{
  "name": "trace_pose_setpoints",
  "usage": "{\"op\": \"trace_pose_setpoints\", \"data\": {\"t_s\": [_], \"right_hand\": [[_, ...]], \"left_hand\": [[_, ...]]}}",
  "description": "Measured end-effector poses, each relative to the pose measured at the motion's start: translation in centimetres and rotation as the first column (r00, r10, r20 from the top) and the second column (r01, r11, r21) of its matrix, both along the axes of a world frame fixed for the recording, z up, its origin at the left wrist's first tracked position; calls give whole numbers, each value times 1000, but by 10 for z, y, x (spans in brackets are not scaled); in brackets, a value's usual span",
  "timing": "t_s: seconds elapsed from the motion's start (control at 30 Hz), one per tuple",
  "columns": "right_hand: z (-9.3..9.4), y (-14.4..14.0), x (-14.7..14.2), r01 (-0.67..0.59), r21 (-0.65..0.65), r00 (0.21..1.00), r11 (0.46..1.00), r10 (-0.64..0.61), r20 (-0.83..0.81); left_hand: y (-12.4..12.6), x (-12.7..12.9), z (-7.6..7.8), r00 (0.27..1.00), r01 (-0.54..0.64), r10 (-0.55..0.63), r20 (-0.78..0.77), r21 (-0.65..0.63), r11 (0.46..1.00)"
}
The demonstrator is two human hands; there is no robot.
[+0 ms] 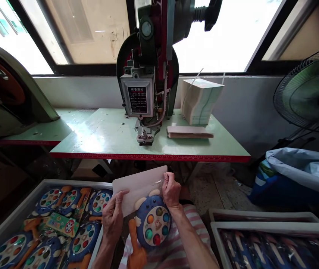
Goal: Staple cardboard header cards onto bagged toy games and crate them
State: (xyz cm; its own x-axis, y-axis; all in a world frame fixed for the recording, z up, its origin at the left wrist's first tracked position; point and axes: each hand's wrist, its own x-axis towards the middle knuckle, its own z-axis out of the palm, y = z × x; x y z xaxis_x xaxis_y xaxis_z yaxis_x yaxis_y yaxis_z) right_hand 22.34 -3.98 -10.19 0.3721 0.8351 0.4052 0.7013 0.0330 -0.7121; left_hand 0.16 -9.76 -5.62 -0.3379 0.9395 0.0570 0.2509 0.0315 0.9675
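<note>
My left hand grips the left edge of a pale rounded-corner card, thumb on its face. My right hand is closed on the card's right edge, where a shiny patch looks like clear plastic. Just below the card, a blue animal-shaped toy with coloured round buttons lies over my lap. Beside it on the left is an orange toy hammer. Whether a clear bag encloses the toy and card I cannot tell.
Ahead, a machine stands on a green table with a stack of cards and a paper bundle. Crates of toys flank me: a left crate and a right crate. A fan and blue sack are at right.
</note>
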Motion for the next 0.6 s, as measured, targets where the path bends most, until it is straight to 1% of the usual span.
{"op": "trace_pose_setpoints", "data": {"t_s": [0.07, 0.1, 0.13, 0.2, 0.23, 0.3, 0.33, 0.37, 0.4, 0.43, 0.5, 0.6], "right_hand": [[6, -1, 1, 20, -24, 998, 1000, -22, -66], [11, -2, 3, 10, -28, 994, 1000, -13, -105], [17, -3, 5, -13, -23, 988, 1000, 9, -152], [30, -6, 9, -114, -9, 954, 993, 107, -280], [35, -8, 11, -185, -4, 917, 983, 171, -359], [43, -12, 14, -330, 0, 810, 944, 283, -514], [45, -14, 16, -388, -4, 758, 922, 317, -570], [46, -16, 17, -426, -11, 723, 905, 333, -606], [47, -17, 18, -438, -18, 710, 899, 334, -620], [47, -18, 18, -431, -24, 716, 902, 325, -618], [48, -19, 20, -376, -26, 763, 926, 294, -576], [50, -16, 24, -296, 60, 832, 953, 289, -474]], "left_hand": [[2, -1, -4, 997, -50, 50, 62, -5, 999], [3, -2, -6, 993, -67, 67, 97, -8, 998], [5, -3, -7, 989, -70, 72, 133, -16, 997], [8, -7, -7, 977, -54, 60, 205, -32, 998], [9, -10, -6, 971, -40, 47, 235, -35, 999], [11, -17, -2, 961, -12, 20, 275, -29, 1000], [12, -19, 0, 959, 1, 5, 283, -24, 1000], [13, -22, 3, 958, 14, -8, 286, -21, 1000], [14, -24, 7, 957, 32, -25, 290, -23, 999], [15, -26, 10, 954, 53, -43, 297, -23, 998], [17, -29, 19, 944, 104, -94, 315, -17, 994], [20, -33, 34, 928, 173, -167, 332, 10, 985]]}}
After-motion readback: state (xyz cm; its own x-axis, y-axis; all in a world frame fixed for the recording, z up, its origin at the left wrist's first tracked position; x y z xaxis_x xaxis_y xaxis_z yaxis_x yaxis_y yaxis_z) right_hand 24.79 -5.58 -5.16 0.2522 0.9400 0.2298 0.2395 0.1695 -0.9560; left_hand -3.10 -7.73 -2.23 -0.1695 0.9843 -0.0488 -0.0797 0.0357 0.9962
